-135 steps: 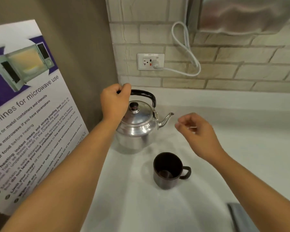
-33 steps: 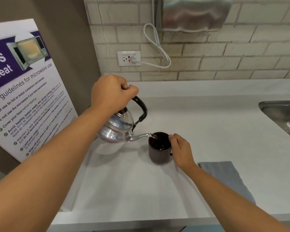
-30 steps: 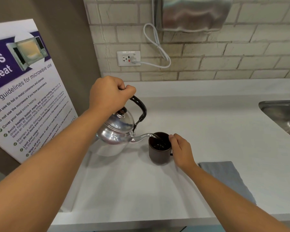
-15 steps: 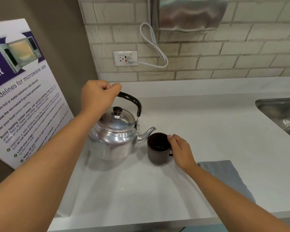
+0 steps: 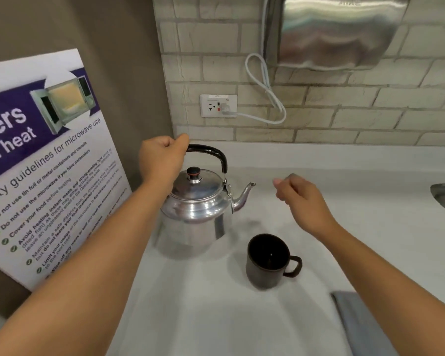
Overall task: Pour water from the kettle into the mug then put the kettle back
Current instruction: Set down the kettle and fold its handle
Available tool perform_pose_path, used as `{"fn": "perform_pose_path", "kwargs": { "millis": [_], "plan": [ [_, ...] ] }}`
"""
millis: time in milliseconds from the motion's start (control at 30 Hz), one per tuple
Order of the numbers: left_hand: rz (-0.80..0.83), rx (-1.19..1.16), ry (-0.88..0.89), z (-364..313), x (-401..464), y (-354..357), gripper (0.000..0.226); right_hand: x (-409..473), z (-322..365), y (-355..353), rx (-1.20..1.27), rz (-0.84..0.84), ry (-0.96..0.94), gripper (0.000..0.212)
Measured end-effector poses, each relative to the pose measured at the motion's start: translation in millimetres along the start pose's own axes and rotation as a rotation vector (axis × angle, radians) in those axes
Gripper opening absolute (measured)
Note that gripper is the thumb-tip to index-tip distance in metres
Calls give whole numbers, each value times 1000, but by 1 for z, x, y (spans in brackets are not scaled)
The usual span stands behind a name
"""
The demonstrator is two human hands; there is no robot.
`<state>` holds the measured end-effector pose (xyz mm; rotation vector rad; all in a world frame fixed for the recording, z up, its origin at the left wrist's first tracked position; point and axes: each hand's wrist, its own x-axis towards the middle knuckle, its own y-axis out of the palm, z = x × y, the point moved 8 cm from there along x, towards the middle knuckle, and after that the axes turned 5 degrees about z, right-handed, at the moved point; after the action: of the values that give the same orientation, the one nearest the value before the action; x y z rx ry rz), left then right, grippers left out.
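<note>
Two hands out over a pale grey counter (image 5: pixel 216 317).

Shiny round silver metal kettle (image 5: pixel 194 214) standing upright on counter, back by brown wall. Domed lid with dark round knob (image 5: pixel 193 172) on top. Curved black handle (image 5: pixel 211 153) arching over lid. Thin bent spout (image 5: pixel 243 195) pointing toward right side, away from wall.

Left hand (image 5: pixel 162 156) curled into fist round left end of black handle, fingers pressed together, thumb tucked on top. Kettle right under that hand, arm crossing over its left side.

Small dark brown round mug (image 5: pixel 267 260) standing on counter, nearer to camera than kettle and a bit right of it, not touching. Little loop handle turned away from kettle. Inside too dark to tell how full.

Right hand (image 5: pixel 299 199) up in air, right of kettle spout, well apart from it. Fingers loosely bent, half curled, holding nothing, a bit blurry. Mug below and nearer than that hand, no touching.

Folded grey cloth (image 5: pixel 357 327) lying on counter, far right of kettle, past mug. Big white and purple microwave poster (image 5: pixel 44 160) leaning left of kettle. White wall socket (image 5: pixel 218 105) on brick wall behind kettle.
</note>
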<state>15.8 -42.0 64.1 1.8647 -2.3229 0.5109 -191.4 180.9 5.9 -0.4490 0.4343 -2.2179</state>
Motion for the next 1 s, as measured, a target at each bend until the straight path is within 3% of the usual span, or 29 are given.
{"fn": "perform_pose_path", "kwargs": {
  "millis": [167, 333, 500, 767, 900, 1000],
  "plan": [
    [13, -24, 18, 23, 19, 23, 44, 67, 70, 44, -1, 126, -214, 16],
    [7, -16, -24, 55, 38, 42, 43, 102, 60, 96, -127, 337, -262, 26],
    [41, 7, -51, 82, 50, 58, 35, 120, 35, 108, -112, 326, -259, 17],
    [95, -9, 7, 97, 57, 65, 42, 131, 24, 116, -127, 297, -319, 16],
    [144, -69, 15, 101, 59, 64, 18, 142, 20, 114, -137, 222, -293, 19],
    [146, 21, 124, 101, 64, 62, 19, 155, 14, 116, -164, 181, -248, 22]
  ]
}}
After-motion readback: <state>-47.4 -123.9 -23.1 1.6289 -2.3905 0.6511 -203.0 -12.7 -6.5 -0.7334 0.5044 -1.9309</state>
